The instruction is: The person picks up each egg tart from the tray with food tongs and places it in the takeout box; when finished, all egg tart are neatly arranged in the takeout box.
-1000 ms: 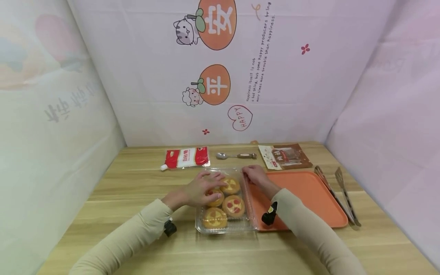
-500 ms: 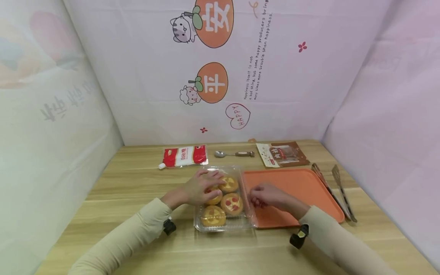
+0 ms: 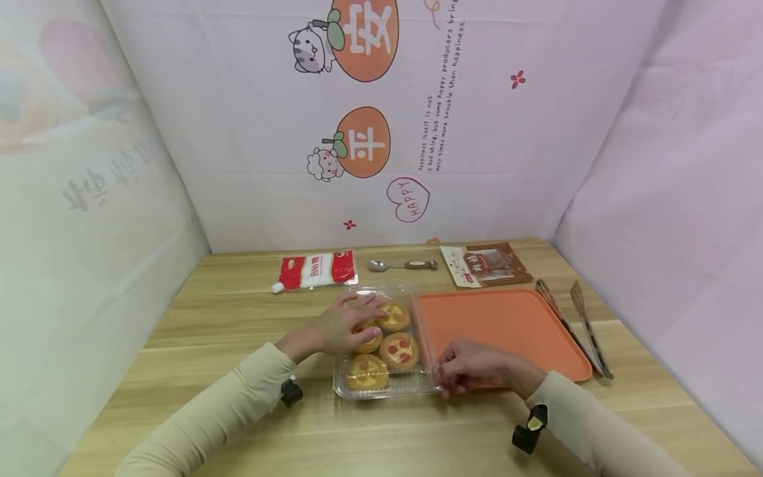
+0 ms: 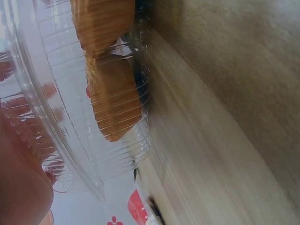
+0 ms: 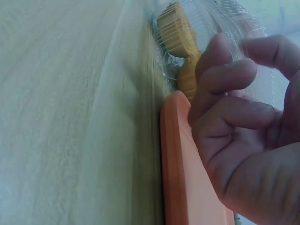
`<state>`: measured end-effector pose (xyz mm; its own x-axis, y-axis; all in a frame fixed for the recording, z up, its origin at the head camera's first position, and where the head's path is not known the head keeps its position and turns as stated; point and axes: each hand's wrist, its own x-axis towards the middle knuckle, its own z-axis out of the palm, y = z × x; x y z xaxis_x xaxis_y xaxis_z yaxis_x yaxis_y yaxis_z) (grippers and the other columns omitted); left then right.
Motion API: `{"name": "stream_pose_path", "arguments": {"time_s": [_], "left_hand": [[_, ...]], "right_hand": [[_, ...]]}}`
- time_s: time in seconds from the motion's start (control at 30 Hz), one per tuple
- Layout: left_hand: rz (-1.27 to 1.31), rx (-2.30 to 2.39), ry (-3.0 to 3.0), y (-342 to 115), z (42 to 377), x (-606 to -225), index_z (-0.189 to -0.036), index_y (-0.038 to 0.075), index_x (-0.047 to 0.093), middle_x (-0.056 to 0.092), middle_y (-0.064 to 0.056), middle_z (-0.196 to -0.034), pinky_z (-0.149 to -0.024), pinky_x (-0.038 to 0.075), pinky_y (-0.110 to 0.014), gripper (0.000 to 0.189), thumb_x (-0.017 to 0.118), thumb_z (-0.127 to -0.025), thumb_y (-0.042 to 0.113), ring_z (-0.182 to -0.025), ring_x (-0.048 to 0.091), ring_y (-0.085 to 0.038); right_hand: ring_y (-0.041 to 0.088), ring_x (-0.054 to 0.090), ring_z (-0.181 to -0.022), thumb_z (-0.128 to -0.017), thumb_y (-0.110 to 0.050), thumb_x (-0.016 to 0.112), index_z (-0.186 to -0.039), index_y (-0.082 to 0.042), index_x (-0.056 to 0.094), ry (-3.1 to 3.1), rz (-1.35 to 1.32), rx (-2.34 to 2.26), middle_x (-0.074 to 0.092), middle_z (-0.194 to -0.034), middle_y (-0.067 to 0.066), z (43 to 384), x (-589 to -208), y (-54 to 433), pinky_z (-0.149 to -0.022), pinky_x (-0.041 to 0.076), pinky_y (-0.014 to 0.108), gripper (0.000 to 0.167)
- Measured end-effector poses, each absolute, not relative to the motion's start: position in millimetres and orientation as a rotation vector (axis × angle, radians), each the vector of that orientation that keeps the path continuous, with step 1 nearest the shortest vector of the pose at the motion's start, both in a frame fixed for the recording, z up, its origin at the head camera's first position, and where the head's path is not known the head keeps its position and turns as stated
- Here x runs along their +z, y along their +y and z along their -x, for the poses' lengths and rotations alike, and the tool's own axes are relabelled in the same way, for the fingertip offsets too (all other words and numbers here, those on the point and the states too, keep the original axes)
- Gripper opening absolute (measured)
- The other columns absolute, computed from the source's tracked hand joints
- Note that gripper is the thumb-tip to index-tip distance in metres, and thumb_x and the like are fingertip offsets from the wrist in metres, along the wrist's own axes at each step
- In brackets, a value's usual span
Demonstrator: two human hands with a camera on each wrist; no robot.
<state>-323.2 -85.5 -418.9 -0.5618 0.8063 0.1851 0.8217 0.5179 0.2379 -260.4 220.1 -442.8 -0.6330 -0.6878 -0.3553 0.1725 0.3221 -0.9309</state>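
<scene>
A clear plastic clamshell container (image 3: 390, 392) holds several round golden tarts (image 3: 399, 351), some with red spots on top. My left hand (image 3: 348, 322) rests on its lid with the fingers spread loosely over the tarts. At the front right corner, my right hand (image 3: 477, 366) pinches the container's lip between thumb and curled fingers. The right wrist view shows the fingertips (image 5: 219, 47) at that plastic edge, beside the corner of an orange tray (image 5: 183, 154). In the left wrist view, tarts (image 4: 115, 101) show through the ribbed wall.
The orange tray (image 3: 495, 324) lies right of the container, with metal tongs (image 3: 566, 324) along its right side. Behind are a red-and-white spouted pouch (image 3: 316, 270), a spoon (image 3: 398, 265) and a brown food packet (image 3: 485, 264). Cloth walls enclose the table.
My right hand has come from the container's back right corner, forward along its right edge, to the front right corner. My left hand has stayed on the lid.
</scene>
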Motion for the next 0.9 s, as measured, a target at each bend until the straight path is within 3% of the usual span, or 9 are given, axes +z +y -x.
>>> {"name": "stream_pose_path", "arguments": {"time_s": [0.23, 0.43, 0.63, 0.9], "left_hand": [[1.445, -0.478, -2.671, -85, 323, -422, -0.137, 0.01, 0.056, 0.039, -0.013, -0.153, -0.113, 0.018, -0.057, 0.046, 0.046, -0.101, 0.037, -0.143, 0.03, -0.034], [1.448, -0.485, -2.673, -86, 321, -422, -0.138, 0.011, 0.056, 0.038, -0.012, -0.153, -0.114, 0.016, -0.055, 0.046, 0.047, -0.101, 0.037, -0.144, 0.028, -0.033], [1.451, -0.494, -2.649, -89, 322, -422, -0.137, 0.008, 0.055, 0.039, -0.013, -0.153, -0.114, 0.016, -0.055, 0.042, 0.037, -0.102, 0.022, -0.144, 0.028, -0.034], [1.412, -0.545, -2.561, -95, 321, -430, -0.139, 0.009, 0.053, 0.037, -0.013, -0.154, -0.114, 0.016, -0.058, 0.048, 0.026, -0.1, 0.018, -0.144, 0.028, -0.035]], "right_hand": [[0.003, 0.04, -0.045, -0.082, -0.006, 0.061, -0.065, -0.008, 0.06, 1.825, 0.477, -1.398, 0.06, -0.057, -0.004, 255, -445, 218, -0.042, 0.027, 0.019, 0.017], [0.003, 0.037, -0.045, -0.082, -0.008, 0.061, -0.066, -0.01, 0.059, 1.852, 0.484, -1.414, 0.056, -0.056, -0.006, 252, -450, 217, -0.041, 0.027, 0.019, 0.017], [0.005, 0.043, -0.05, -0.086, -0.009, 0.057, -0.079, -0.001, 0.066, 1.836, 0.503, -1.386, 0.06, -0.064, -0.002, 257, -447, 222, -0.044, 0.031, 0.019, 0.013], [0.015, 0.048, -0.061, -0.1, -0.034, 0.054, -0.098, 0.0, 0.065, 2.321, 0.456, -1.27, 0.061, -0.079, 0.008, 287, -406, 239, -0.051, 0.038, 0.026, 0.035]]}}
